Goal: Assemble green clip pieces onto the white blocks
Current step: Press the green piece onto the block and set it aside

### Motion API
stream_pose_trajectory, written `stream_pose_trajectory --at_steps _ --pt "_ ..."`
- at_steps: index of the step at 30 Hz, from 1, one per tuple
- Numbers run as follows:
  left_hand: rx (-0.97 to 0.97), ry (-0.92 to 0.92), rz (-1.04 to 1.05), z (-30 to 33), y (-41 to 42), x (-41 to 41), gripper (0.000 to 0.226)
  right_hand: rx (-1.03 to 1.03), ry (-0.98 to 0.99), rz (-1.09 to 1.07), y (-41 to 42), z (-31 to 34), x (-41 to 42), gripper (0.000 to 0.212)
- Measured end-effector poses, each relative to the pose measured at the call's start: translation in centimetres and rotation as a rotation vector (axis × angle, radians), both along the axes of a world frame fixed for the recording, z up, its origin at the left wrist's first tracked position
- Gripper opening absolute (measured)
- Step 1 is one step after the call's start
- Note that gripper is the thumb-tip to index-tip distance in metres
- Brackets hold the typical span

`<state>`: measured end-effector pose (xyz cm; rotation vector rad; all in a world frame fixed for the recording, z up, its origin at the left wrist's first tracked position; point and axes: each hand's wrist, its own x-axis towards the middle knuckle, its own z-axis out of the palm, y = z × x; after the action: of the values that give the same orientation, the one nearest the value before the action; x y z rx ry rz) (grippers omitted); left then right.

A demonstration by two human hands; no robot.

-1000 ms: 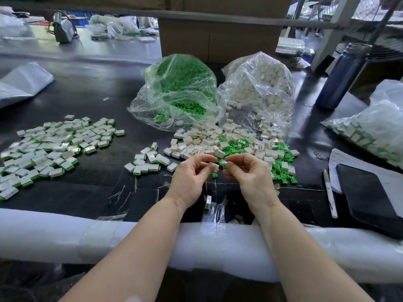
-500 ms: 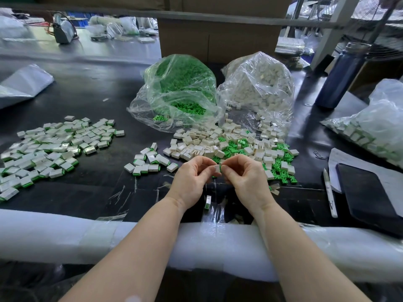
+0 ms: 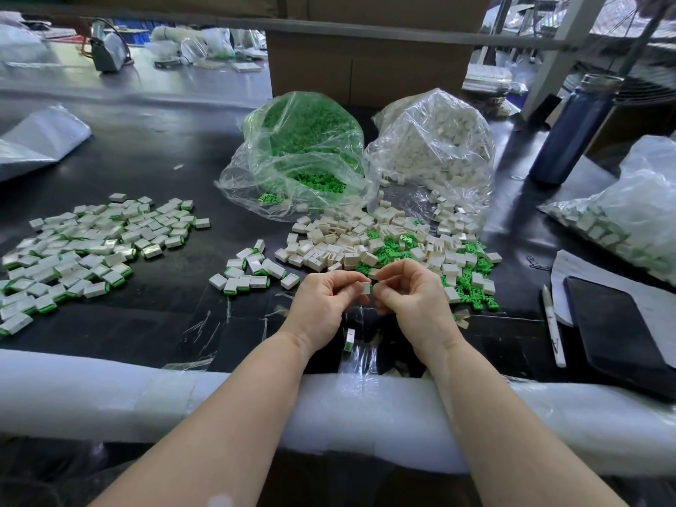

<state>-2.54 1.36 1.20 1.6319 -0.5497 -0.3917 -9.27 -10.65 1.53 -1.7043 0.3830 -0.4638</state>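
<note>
Black table | left hand pinches white block | right hand fingertips curled against block

Daylight pours in from beyond the hands, high and to their right, bright enough to wash out the window area. The dark tabletop past the left hand carries a pale sheen, and the clear bags ahead glint. Shadows under both hands are soft. Straight lines bow toward the edges; the far background looks slightly soft.
</note>
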Motion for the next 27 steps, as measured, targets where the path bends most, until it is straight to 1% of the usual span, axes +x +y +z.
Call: stream_pose_trajectory --at_steps 5,12,14,17,21,23,25,27 --pt "0.057 -0.042 -0.012 -0.32 0.08 0.08 0.017 -0.016 0.014 0.008 0.06 0.18 -0.19 0.023" --pt "0.151 -0.094 -0.052 -0.45 0.12 0.06 0.028 -0.010 0.041 0.045 0.07 0.26 -0.28 0.022" --pt "0.154 -0.109 -0.049 -0.49 0.11 0.08 0.026 -0.005 0.038 0.039 0.05 0.18 -0.20 0.022" --pt "0.134 -0.128 -0.039 -0.46 -0.07 0.08 0.017 0.047 0.006 0.012 0.03 0.08 -0.03 0.019" --pt "0.105 -0.145 -0.033 -0.52 -0.21 0.10 0.016 0.103 -0.010 0.008 -0.02 -0.02 0.16 0.009" --pt "0.100 -0.185 -0.047 -0.50 -0.06 0.04 0.021 0.120 -0.010 0.005 -0.08 -0.06 0.16 0.007" --pt "0.134 -0.254 -0.035 -0.59 0.05 0.15 0.029 0.107 0.000 0.007 -0.09 -0.08 0.12 0.009" --pt "0.156 -0.290 0.009 -0.67 0.09 0.33 0.027 0.097 0.006 0.012 -0.12 -0.09 0.11 0.008"
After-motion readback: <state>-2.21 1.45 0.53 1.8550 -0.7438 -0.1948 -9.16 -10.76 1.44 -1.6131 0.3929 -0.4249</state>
